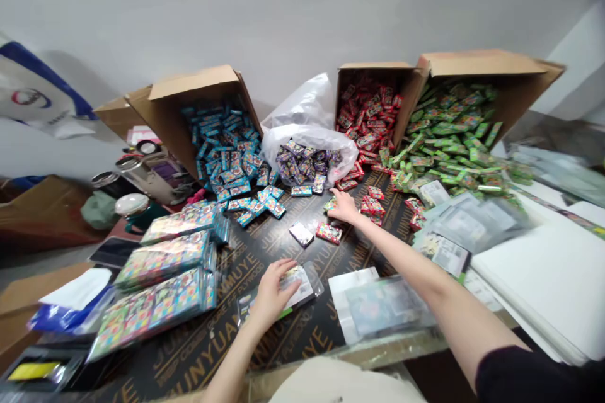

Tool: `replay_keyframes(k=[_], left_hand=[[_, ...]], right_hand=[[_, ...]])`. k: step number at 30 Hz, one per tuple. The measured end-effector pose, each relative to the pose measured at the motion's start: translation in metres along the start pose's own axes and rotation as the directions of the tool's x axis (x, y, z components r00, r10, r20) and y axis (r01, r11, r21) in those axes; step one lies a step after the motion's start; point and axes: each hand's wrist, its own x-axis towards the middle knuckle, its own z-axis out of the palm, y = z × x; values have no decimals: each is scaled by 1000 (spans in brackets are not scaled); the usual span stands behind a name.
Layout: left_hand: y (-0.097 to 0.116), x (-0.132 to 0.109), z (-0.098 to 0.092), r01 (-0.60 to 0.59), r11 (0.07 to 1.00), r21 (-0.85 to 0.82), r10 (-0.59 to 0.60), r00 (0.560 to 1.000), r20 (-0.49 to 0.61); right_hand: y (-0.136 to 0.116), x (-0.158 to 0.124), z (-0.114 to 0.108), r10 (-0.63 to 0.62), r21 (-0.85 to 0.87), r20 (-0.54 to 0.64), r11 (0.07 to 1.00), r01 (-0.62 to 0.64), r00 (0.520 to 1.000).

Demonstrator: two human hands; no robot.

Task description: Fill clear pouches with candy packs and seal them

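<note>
Right hand (344, 208) grasps small green rectangular packet (329, 204)

The packet, between thumb and fingers, is just in front of the translucent white plastic bag (347, 162). Farther in front of the bag, the left hand (275, 295) rests on a flat clear plastic sleeve (306, 288); I cannot tell whether it grips. Blue rectangular packets (231, 157) lie left of the bag.

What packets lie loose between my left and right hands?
In the head view, a small white-faced packet and a red packet lie between your left hand and right hand.
</note>
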Motion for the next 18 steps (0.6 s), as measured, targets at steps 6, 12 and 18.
replay_keyframes(k=[6,12,18], left_hand=[[-12,-15,6,-27,964,264,-4,993,117],[-12,-24,5,-34,984,173,19,996,83],[-6,-32,-1,-60,996,64,53,992,111]], right_hand=[[-48,-85,8,-524,256,-8,822,509,851],[-51,-132,7,-563,254,69,809,531,824],[-57,-140,-6,-719,499,169,652,571,674]])
